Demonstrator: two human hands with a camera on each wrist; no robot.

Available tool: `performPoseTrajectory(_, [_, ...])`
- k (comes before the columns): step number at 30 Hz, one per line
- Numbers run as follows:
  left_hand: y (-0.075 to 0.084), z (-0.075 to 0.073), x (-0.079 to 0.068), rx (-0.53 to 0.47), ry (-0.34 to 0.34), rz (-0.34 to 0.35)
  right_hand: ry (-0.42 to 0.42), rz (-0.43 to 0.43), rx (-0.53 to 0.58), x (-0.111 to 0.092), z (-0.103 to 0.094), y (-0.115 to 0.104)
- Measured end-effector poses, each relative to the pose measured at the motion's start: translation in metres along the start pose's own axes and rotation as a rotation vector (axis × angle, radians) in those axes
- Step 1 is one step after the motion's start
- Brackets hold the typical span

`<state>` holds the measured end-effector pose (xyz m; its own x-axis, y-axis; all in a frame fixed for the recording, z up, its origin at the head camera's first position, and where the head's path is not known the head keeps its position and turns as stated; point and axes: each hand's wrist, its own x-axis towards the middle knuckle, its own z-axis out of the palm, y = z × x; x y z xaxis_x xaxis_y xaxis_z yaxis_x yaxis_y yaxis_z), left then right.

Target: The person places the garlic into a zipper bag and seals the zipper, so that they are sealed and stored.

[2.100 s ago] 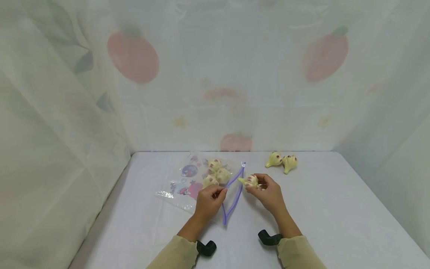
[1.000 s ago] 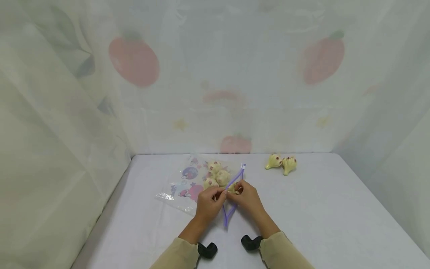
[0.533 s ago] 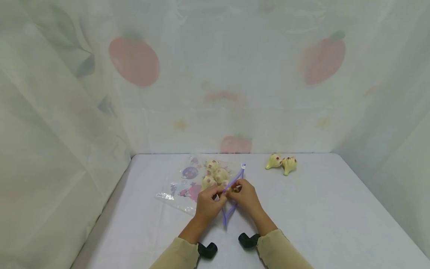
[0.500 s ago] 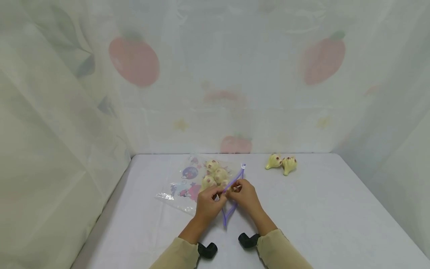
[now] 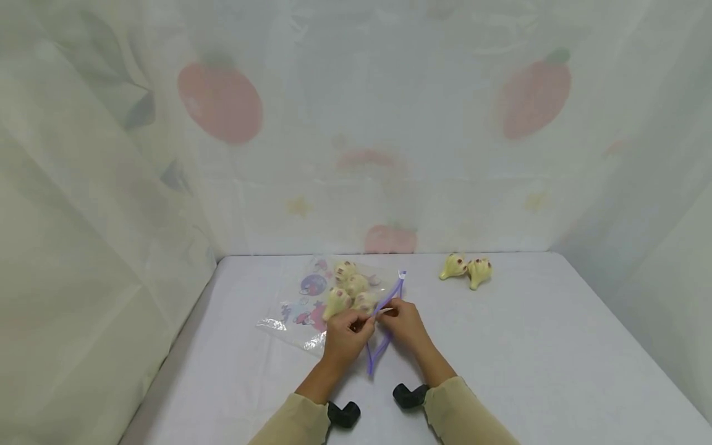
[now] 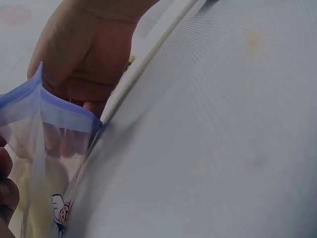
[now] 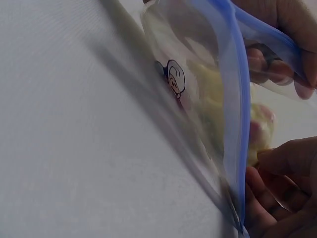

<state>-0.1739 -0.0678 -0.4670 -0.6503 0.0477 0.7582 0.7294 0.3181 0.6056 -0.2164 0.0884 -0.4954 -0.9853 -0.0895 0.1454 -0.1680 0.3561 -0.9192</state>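
A clear zip bag with cartoon prints lies on the table, its purple zip mouth facing right. Inside it are several toy garlic bulbs, cream with dark red marks. My left hand pinches the upper lip of the mouth and lifts it. My right hand is at the parted mouth, its fingertips partly hidden by the lip. In the right wrist view, one garlic bulb shows just past the right thumb. Whether those fingers grip it, I cannot tell.
Two more toy garlic bulbs lie side by side at the back right of the white table. A printed curtain hangs behind the table's far edge and along both sides.
My right hand has moved left to the bag's mouth, carrying a garlic bulb, which now lies inside. The bulbs in the bag have shifted left. My left hand has stayed on the lip.
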Motion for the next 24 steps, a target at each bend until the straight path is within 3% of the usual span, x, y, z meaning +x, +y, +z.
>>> performPoseTrajectory(2, [0.004, -0.001, 0.001, -0.039, -0.026, -0.040, -0.055, 0.002, 0.047, 0.000, 0.001, 0.001])
performPoseTrajectory(5, [0.006, -0.003, 0.002, -0.140, -0.073, -0.163, -0.113, 0.009, 0.082, 0.000, 0.002, 0.002])
performPoseTrajectory(8, [0.008, -0.004, 0.003, -0.221, -0.107, -0.328, -0.128, 0.013, 0.081, -0.001, 0.002, 0.001])
performPoseTrajectory(11, [0.008, -0.005, 0.004, -0.237, -0.123, -0.421, -0.132, 0.033, 0.072, -0.001, 0.001, 0.000])
performPoseTrajectory(14, [0.006, -0.006, 0.004, -0.222, -0.134, -0.442, -0.138, 0.031, 0.057, -0.001, 0.000, -0.001])
performPoseTrajectory(24, [0.001, -0.006, 0.006, -0.215, -0.130, -0.395, -0.144, -0.018, 0.024, 0.004, -0.013, 0.001])
